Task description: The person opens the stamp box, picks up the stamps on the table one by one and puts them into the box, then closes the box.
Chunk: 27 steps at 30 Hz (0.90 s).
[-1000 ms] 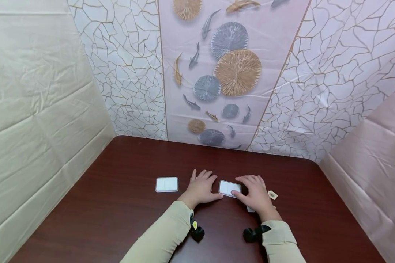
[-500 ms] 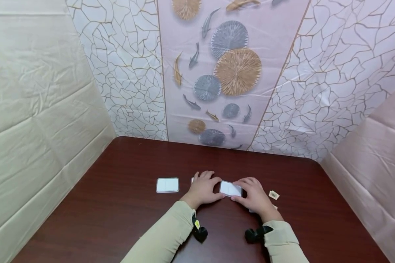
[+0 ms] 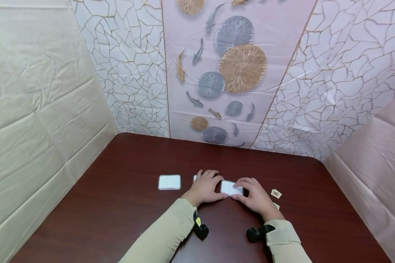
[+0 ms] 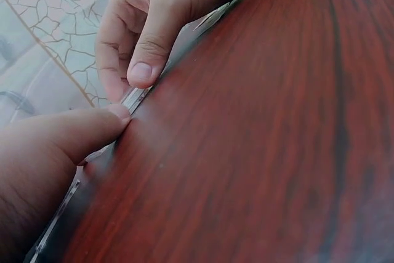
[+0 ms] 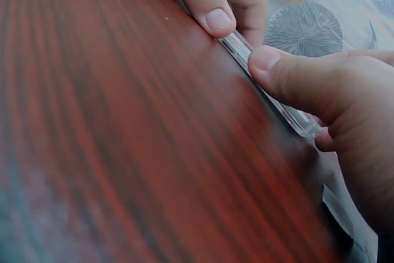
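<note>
A flat clear plastic case (image 3: 227, 186) with a white face lies on the dark wooden table, between my hands. My left hand (image 3: 204, 188) holds its left side, the thumb (image 4: 101, 124) at the near edge and fingers toward the far corner. My right hand (image 3: 255, 195) grips the right part, its thumb (image 5: 289, 75) on the near edge and the index finger reaching over the white face. Another similar case (image 3: 195, 178) is mostly hidden under my left hand. A third case (image 3: 169, 182) lies flat farther left.
Small cream paper pieces with a dark print, stamp-like (image 3: 276, 193), lie right of my right hand; another (image 3: 277, 206) is partly hidden by it. The table (image 3: 135, 157) ends at a patterned cloth wall (image 3: 214, 91). Black wrist cameras (image 3: 200, 230) sit at both cuffs.
My right thumb has moved from the case's white face to its near edge, and the right index finger now lies over the face. My left fingers have come in against the case's left side.
</note>
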Each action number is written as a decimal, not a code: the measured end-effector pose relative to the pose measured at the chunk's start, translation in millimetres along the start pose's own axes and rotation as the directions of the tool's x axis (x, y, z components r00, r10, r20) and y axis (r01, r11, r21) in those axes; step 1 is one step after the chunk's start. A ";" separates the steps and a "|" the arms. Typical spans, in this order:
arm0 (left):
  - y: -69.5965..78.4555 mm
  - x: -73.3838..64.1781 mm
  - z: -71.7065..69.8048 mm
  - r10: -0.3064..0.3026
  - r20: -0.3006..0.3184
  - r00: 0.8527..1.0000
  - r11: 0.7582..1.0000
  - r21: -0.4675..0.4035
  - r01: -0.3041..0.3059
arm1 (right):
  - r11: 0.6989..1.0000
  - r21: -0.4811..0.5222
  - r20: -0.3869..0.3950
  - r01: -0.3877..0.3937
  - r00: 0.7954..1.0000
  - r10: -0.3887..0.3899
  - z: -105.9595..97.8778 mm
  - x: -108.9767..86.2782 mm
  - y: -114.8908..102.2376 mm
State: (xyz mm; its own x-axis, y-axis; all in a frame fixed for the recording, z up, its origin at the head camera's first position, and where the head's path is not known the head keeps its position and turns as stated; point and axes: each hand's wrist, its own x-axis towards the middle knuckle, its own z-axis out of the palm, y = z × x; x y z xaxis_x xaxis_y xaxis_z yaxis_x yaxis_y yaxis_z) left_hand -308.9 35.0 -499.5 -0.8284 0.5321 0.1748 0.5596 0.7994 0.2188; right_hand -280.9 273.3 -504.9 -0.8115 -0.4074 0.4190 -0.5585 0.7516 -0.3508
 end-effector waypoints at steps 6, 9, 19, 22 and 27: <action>0.4 -0.1 -1.9 0.015 0.003 1.000 1.000 0.010 -0.015 | 0.999 0.019 -0.019 0.030 0.999 -0.030 -0.4 0.1 0.7; 1.0 0.1 -2.7 0.014 0.005 1.000 1.000 0.009 -0.014 | 0.999 0.026 -0.026 0.039 0.999 -0.039 -0.5 0.1 0.8; 1.1 0.2 -4.1 0.000 0.006 1.000 1.000 0.007 0.000 | 0.998 0.050 -0.042 0.025 0.999 -0.023 -2.2 -0.3 -0.2; 1.1 -0.2 -4.7 0.003 0.003 1.000 1.000 0.003 -0.003 | 0.997 0.072 -0.056 0.017 0.998 -0.013 -2.7 -0.8 -0.6; 0.1 -0.9 -3.0 0.011 -0.003 1.000 1.000 0.008 -0.011 | 0.994 0.109 -0.105 0.006 0.994 0.006 -2.0 -1.7 -0.1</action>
State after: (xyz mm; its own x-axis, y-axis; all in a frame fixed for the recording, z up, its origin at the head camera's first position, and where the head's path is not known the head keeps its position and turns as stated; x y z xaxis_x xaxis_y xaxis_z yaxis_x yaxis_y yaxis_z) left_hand -307.9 33.8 -496.7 -0.8220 0.5402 0.1804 0.5687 0.7955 0.2092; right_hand -279.2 275.0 -504.0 -0.7923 -0.3465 0.5022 -0.5784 0.6885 -0.4375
